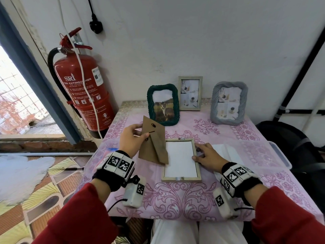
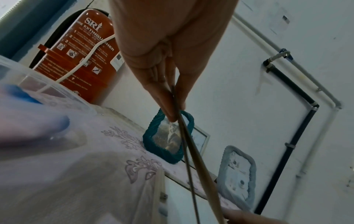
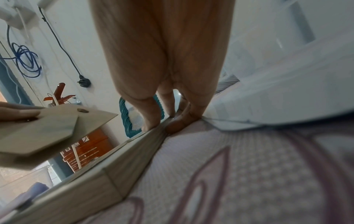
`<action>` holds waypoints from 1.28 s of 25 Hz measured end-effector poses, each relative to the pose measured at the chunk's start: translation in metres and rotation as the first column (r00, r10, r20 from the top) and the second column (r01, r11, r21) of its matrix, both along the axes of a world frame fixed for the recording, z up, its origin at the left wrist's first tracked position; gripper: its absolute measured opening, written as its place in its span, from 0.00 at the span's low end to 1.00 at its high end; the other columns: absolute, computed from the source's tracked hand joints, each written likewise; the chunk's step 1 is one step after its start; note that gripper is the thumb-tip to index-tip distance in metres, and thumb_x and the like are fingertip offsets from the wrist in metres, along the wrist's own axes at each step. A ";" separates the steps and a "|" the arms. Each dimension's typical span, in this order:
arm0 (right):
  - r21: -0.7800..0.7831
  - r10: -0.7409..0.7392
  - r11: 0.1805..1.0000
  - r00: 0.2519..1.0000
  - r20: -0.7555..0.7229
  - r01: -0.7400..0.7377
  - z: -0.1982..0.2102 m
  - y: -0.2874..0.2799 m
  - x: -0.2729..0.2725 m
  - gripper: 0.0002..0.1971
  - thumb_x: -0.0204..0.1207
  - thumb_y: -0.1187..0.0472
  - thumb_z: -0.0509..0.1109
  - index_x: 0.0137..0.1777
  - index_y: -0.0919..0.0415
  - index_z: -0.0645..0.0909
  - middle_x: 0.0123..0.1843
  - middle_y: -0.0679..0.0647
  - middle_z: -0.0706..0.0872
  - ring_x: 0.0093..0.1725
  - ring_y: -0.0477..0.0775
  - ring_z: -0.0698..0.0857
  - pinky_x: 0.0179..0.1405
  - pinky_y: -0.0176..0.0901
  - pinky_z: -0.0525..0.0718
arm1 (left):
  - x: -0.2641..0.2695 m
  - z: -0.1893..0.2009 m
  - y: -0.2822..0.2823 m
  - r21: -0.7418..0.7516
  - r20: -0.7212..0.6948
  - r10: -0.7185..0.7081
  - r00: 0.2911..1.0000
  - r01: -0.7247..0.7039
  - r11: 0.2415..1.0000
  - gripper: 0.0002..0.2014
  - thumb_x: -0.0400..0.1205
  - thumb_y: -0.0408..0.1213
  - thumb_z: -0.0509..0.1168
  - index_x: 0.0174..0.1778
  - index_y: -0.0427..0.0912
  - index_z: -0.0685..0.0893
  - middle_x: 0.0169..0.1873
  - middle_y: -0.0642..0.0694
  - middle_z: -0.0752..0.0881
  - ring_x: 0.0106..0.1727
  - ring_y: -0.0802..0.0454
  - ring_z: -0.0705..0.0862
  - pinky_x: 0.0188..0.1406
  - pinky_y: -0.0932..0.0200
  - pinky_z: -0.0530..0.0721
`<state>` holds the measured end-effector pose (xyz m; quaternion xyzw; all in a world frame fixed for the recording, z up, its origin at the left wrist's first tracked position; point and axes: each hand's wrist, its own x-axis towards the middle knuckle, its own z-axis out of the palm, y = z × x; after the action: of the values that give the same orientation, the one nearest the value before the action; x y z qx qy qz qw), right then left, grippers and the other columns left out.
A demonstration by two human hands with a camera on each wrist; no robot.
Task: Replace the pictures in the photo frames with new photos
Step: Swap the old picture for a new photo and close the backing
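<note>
Here, at a pink floral tablecloth (image 1: 184, 196) by a white wall (image 1: 193, 41), my left hand (image 1: 131, 140) pinches the backing board (image 1: 154, 145) above the face-down frame (image 1: 181, 178); my right hand (image 1: 209, 156) lies flat, fingers straight, on its edge.

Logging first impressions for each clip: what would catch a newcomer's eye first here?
Likely the left hand holding a brown backing board up over a wooden frame that lies face down on the pink tablecloth, with the right hand steadying its right edge. Next, the big red fire extinguisher on the wall at left, and three standing frames along the far edge.
</note>
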<state>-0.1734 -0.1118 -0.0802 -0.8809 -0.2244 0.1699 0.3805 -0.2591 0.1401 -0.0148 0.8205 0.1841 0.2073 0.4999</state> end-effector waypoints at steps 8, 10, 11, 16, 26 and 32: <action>0.018 -0.044 0.999 0.998 -0.039 0.045 -0.003 0.000 0.001 0.31 0.78 0.62 0.69 0.79 0.61 0.61 0.57 0.57 0.64 0.55 0.60 0.82 0.56 0.31 0.74 | 0.012 -0.029 -0.032 -0.221 -0.103 -0.132 0.986 0.107 0.970 0.24 0.72 0.27 0.74 0.64 0.32 0.78 0.32 0.44 0.82 0.37 0.46 0.83 0.26 0.61 0.85; 0.015 -0.036 0.999 0.999 -0.039 0.037 -0.003 0.000 0.001 0.31 0.78 0.62 0.69 0.79 0.60 0.61 0.60 0.60 0.66 0.59 0.62 0.82 0.59 0.33 0.73 | 0.015 -0.040 -0.039 -0.251 -0.134 -0.136 0.982 0.099 0.963 0.25 0.71 0.27 0.75 0.65 0.31 0.78 0.32 0.44 0.82 0.40 0.44 0.83 0.30 0.57 0.85; 0.016 -0.036 0.999 0.999 -0.040 0.037 -0.003 0.000 0.001 0.31 0.78 0.62 0.68 0.79 0.60 0.61 0.62 0.62 0.67 0.61 0.63 0.81 0.61 0.35 0.73 | 0.016 -0.044 -0.041 -0.260 -0.146 -0.138 0.980 0.097 0.961 0.25 0.71 0.27 0.75 0.64 0.31 0.78 0.33 0.45 0.82 0.41 0.44 0.83 0.32 0.56 0.85; 0.017 -0.056 0.998 0.998 -0.020 0.056 -0.004 0.001 0.004 0.27 0.80 0.63 0.64 0.78 0.57 0.64 0.58 0.59 0.67 0.68 0.59 0.73 0.67 0.33 0.66 | 0.023 -0.059 -0.049 0.062 -0.254 -0.082 0.964 0.101 0.993 0.26 0.69 0.39 0.78 0.62 0.36 0.83 0.55 0.41 0.81 0.52 0.48 0.81 0.56 0.57 0.81; 0.070 -0.035 0.997 0.997 -0.075 0.040 -0.004 -0.001 0.004 0.29 0.77 0.69 0.66 0.77 0.56 0.66 0.56 0.57 0.65 0.64 0.57 0.75 0.62 0.33 0.72 | 0.018 -0.067 -0.054 0.034 -0.321 -0.154 0.935 0.174 0.984 0.37 0.67 0.35 0.80 0.71 0.37 0.72 0.61 0.35 0.76 0.53 0.47 0.79 0.62 0.54 0.80; 0.084 -0.041 0.995 0.992 -0.120 0.051 -0.007 -0.003 0.003 0.30 0.77 0.70 0.66 0.78 0.58 0.64 0.58 0.57 0.64 0.60 0.62 0.80 0.64 0.42 0.77 | 0.022 -0.069 -0.040 -0.043 -0.336 -0.254 0.907 0.255 0.966 0.26 0.79 0.29 0.67 0.74 0.34 0.71 0.55 0.37 0.79 0.51 0.44 0.80 0.66 0.52 0.79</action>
<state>-0.1701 -0.1149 -0.0869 -0.8569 -0.1882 0.2031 0.4349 -0.2373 0.1005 -0.0836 0.8613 0.1585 -0.0036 0.4827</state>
